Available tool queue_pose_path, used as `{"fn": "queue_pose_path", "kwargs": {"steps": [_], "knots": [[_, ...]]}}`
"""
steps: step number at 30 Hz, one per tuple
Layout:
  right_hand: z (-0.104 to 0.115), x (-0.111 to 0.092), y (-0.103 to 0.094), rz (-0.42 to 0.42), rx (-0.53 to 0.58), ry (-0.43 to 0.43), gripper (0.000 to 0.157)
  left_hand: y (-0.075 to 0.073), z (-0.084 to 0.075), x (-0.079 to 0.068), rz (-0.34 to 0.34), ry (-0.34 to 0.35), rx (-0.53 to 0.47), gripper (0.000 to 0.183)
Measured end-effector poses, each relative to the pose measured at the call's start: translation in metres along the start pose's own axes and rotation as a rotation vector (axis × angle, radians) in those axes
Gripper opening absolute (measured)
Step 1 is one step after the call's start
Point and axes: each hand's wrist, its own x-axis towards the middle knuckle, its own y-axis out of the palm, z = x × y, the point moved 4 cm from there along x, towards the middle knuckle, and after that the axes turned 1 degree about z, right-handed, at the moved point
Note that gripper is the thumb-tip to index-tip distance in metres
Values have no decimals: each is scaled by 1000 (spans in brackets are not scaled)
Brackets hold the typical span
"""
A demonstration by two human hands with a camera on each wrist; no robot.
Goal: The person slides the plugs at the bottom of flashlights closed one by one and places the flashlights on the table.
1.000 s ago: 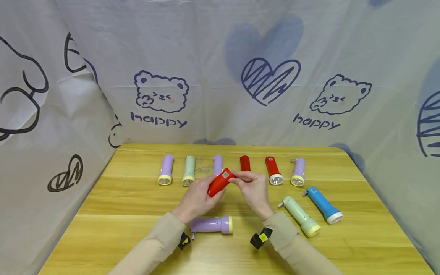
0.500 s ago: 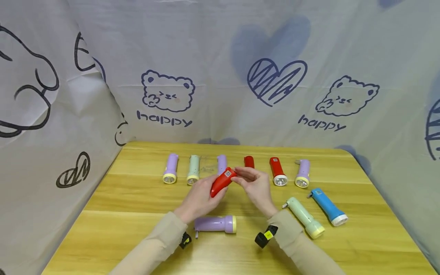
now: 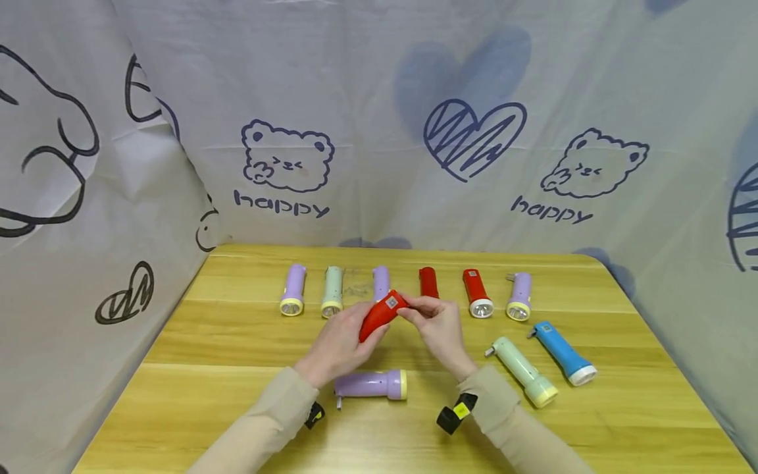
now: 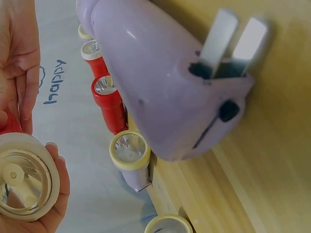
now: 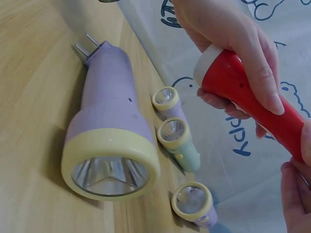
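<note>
My left hand (image 3: 340,345) grips a red flashlight (image 3: 378,321) round its body, raised over the middle of the table and tilted with the tail up to the right. At that tail end, the thumb and fingers of my right hand (image 3: 441,329) pinch; what lies under the fingertips is hidden. The right wrist view shows the held flashlight's white-rimmed head beside my left palm. Below my hands a purple flashlight (image 3: 368,385) lies on its side. Two metal plug prongs (image 4: 233,43) stick out of its tail in the left wrist view.
Along the back stands a row: purple (image 3: 293,289), pale green (image 3: 333,288) and other purple and red flashlights. At the right a pale green flashlight (image 3: 524,372) and a blue flashlight (image 3: 562,354) lie slanted, prongs out. A printed cloth (image 3: 379,131) hangs behind the table (image 3: 207,408).
The head view has shifted slightly. My left hand keeps its grip on the red flashlight, while my right fingers have shifted a little at its tail. The flashlights on the table stay put.
</note>
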Motion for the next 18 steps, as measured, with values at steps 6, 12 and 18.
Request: {"fn": "queue_pose_path", "kwargs": {"steps": [6, 12, 18], "knots": [[-4, -2, 2, -28, 0, 12, 23, 1, 1, 0, 23, -10, 8, 33], [-11, -2, 1, -44, -16, 104, 24, 2, 2, 2, 109, -80, -27, 32], [-19, -2, 0, -48, 32, 255, 26, -1, 5, 2, 255, -159, -217, 35]]}}
